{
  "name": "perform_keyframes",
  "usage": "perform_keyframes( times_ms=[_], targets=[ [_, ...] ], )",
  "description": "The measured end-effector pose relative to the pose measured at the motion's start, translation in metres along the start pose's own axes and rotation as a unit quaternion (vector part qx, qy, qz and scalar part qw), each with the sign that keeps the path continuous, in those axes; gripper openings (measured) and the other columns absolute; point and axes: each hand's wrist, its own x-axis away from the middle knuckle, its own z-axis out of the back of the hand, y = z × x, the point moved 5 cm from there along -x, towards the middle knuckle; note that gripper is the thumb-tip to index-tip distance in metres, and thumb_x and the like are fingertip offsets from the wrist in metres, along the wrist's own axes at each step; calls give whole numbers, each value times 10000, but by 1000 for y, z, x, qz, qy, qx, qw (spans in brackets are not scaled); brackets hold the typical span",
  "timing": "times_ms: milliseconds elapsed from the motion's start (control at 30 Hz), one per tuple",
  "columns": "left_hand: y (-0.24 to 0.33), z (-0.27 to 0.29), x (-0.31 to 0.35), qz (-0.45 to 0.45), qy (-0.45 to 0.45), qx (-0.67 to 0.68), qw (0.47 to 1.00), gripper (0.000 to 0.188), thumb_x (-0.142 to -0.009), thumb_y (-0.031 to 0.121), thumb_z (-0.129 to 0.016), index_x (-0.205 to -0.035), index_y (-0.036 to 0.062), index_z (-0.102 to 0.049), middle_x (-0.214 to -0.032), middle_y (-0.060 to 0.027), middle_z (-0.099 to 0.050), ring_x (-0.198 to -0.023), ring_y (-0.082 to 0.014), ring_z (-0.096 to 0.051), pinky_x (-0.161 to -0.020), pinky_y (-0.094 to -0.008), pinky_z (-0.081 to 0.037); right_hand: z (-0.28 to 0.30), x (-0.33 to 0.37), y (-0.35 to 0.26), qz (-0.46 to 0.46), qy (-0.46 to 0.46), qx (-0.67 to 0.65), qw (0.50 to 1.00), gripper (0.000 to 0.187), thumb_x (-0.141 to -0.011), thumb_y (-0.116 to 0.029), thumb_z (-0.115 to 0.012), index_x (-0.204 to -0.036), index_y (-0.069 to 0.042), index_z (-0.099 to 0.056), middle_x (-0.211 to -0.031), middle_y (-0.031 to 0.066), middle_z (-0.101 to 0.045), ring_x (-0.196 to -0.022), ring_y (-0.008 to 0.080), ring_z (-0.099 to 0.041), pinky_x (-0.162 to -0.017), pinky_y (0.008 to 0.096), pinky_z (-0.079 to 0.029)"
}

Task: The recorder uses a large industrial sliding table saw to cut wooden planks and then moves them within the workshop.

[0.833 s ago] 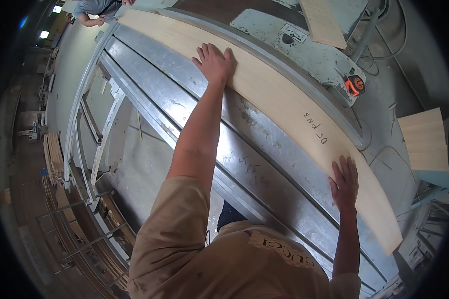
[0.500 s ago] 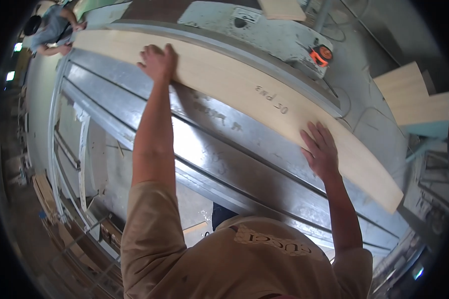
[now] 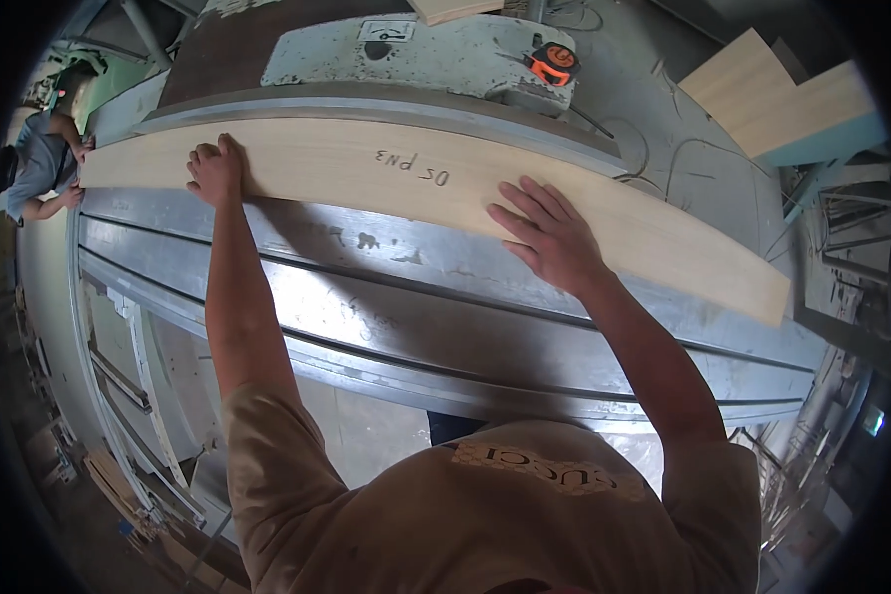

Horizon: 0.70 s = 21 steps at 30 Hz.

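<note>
Pressing my left hand (image 3: 216, 170) and right hand (image 3: 554, 238) flat, fingers spread, on the long pale board (image 3: 366, 173) lying across the grey machine bed (image 3: 366, 287), co-worker (image 3: 40, 168) at nine o'clock holding its end, board seems mid-feed

A woodworking workshop is seen here, marked out by the long metal machine bed (image 3: 445, 317), stacked wooden panels (image 3: 772, 94), an orange tape measure (image 3: 552, 63) and dusty floor.
</note>
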Motion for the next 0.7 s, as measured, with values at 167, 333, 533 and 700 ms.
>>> perform_keyframes(
  times_ms=[167, 333, 533, 700],
  targets=[
    [89, 21, 116, -36, 45, 25, 998, 627, -1029, 543, -533, -1274, -18, -674, -1438, -193, -636, -1446, -381, -528, -1207, -621, -349, -2, 10, 5, 6, 2, -21, 1000, 650, -964, -309, -833, -1579, -255, -629, -1708, 22, -516, -1599, 293, -442, -1317, 503, -375],
    [201, 60, 254, -15, -46, 109, 993, 895, -1059, 555, -517, -1635, -123, -424, -1724, -321, -421, -1660, -454, -314, -1358, -623, -167, -5, 15, 10, -2, 12, -18, 1000, 649, -972, -310, -823, -1587, -258, -621, -1706, 17, -522, -1601, 282, -442, -1319, 496, -373],
    [264, 80, 328, 0, -7, 130, 991, 865, -1044, 517, -596, -1608, -123, -448, -1712, -326, -435, -1638, -454, -350, -1352, -614, -193, -6, 14, 5, 17, 16, -10, 1000, 637, -991, -353, -799, -1593, -250, -617, -1717, 13, -514, -1620, 269, -414, -1337, 478, -333],
    [269, 78, 327, 1, -23, 119, 993, 837, -1021, 503, -646, -1577, -103, -491, -1674, -297, -489, -1601, -454, -396, -1334, -607, -235, -8, 25, 15, 20, 18, -4, 1000, 636, -1001, -358, -787, -1601, -244, -611, -1722, 23, -511, -1629, 269, -404, -1346, 466, -313]
  ],
)
